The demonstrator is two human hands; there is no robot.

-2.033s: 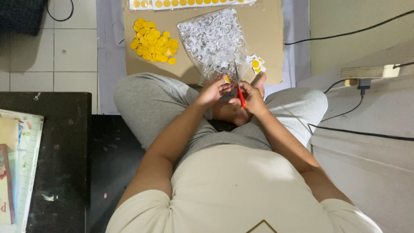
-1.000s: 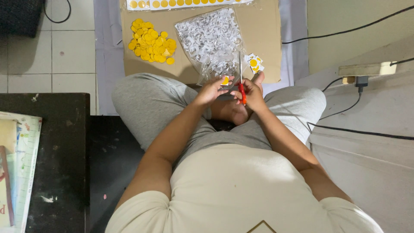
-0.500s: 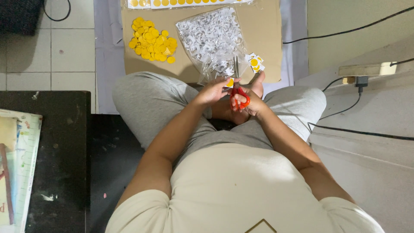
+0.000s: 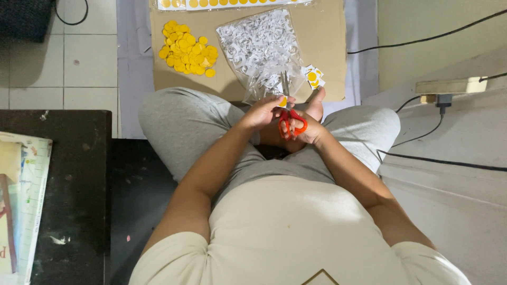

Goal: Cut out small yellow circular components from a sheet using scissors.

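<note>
Tiled floor with a cardboard sheet laid ahead of the crossed legs, carrying a heap of yellow discs and a clear bag of white scraps. Right hand is closed through the red handles of the scissors, long axis running straight away from the body, blades pointing at the bag. Left hand, fingers curled narrow, pinches a small yellow piece just left of the blades and touching them; it is the nearer hand to that piece, which sits over the lap.
</note>
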